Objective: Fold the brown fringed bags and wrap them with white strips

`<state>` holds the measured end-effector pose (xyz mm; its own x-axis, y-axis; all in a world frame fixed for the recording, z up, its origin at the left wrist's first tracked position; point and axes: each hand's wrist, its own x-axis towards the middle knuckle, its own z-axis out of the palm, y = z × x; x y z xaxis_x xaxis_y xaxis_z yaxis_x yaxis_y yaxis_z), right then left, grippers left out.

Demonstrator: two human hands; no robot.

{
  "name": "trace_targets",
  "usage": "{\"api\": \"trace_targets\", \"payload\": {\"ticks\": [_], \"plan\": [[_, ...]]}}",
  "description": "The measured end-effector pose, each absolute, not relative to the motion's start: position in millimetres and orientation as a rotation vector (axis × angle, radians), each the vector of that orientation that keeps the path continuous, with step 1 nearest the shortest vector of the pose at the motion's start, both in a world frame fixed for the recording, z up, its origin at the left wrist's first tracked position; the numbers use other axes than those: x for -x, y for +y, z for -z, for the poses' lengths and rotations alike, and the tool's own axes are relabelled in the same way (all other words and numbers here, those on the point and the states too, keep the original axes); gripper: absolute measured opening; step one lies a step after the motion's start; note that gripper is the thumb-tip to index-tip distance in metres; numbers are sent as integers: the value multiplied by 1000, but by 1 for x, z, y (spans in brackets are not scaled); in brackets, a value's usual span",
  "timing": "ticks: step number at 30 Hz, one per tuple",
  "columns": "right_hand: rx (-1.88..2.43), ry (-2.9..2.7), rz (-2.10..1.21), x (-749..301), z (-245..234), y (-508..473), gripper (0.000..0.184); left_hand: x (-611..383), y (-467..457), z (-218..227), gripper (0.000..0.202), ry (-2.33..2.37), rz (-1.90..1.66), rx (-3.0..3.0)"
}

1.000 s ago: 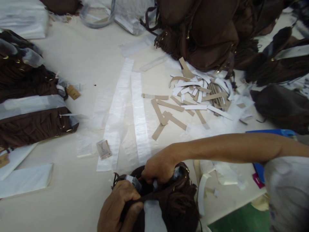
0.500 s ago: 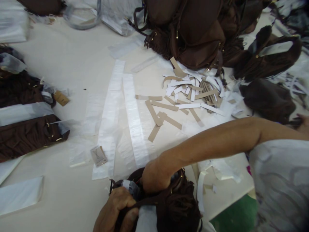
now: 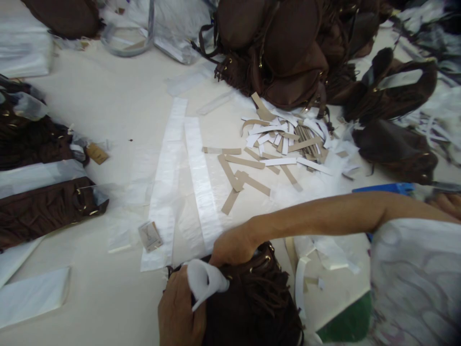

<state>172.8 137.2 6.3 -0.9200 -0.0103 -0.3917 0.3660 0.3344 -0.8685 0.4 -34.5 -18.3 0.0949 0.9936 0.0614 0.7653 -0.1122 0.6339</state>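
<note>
A dark brown fringed bag (image 3: 252,307) with gold eyelets lies on the near table edge. My left hand (image 3: 182,310) is closed around its left rim. A curled white sheet (image 3: 205,283) sticks up beside that hand, over the bag's opening. My right arm reaches in from the right, and my right hand (image 3: 232,247) is at the bag's far rim. Its fingers are hidden behind the bag's edge. Left of the bag lie a small printed card packet (image 3: 150,236) and long white plastic strips (image 3: 201,178).
Cardboard and paper strips (image 3: 288,137) are heaped mid-table. Brown bags (image 3: 273,53) are piled behind; more wrapped bags (image 3: 46,206) lie at left. A blue object (image 3: 383,188) is near another person's hand (image 3: 450,204) at far right. Green floor (image 3: 347,319) shows past the table edge.
My right hand has drawn back out of the bag's opening to its far rim. The white sheet now curls up over the opening. A blue object has appeared at right.
</note>
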Motion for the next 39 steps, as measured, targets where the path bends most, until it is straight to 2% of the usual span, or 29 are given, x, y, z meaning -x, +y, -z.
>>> {"api": "trace_targets", "payload": {"ticks": [2, 6, 8, 10, 12, 14, 17, 19, 22, 25, 29, 35, 39], "plan": [[-410, 2348, 1584, -197, -23, 150, 19, -4, -31, 19, 18, 1745, -644, -2004], [-1046, 2446, 1508, -252, -55, 151, 28, -8, -28, 16, 16, 1738, -701, -2036], [-1076, 2412, 1552, -270, -64, 135, 36, -10, -28, 15, 15, 1722, -724, -2027], [-902, 2416, 1597, -277, -65, 114, 47, -12, -28, 13, 14, 1706, -762, -2027], [-692, 2454, 1548, -273, -58, 98, 50, -17, -27, 11, 13, 1678, -817, -2039], [-543, 2423, 1495, -265, -47, 92, 43, -21, -25, 10, 13, 1665, -878, -2055], [-451, 2244, 1510, -257, -35, 100, 34, -27, -21, 9, 13, 1707, -851, -2086], [-468, 2222, 1480, -257, -33, 103, 38, -30, -19, 10, 10, 1765, -767, -2140], [-656, 2497, 1320, -260, -35, 89, 48, -34, -18, 11, 8, 1863, -658, -2228], [-1071, 2792, 1039, -263, -30, 54, 44, -39, -18, 13, 10, 1916, -576, -2249], [-1575, 2852, 701, -262, -3, 7, 45, -46, -22, 16, 13, 1985, -432, -2245], [-1597, 3080, 557, -268, 36, -10, 46, -50, -29, 16, 22, 2057, -501, -2221], [-1571, 3126, 488, -269, 28, -6, 48, -47, -30, 5, 24, 2002, -521, -2192]]}}
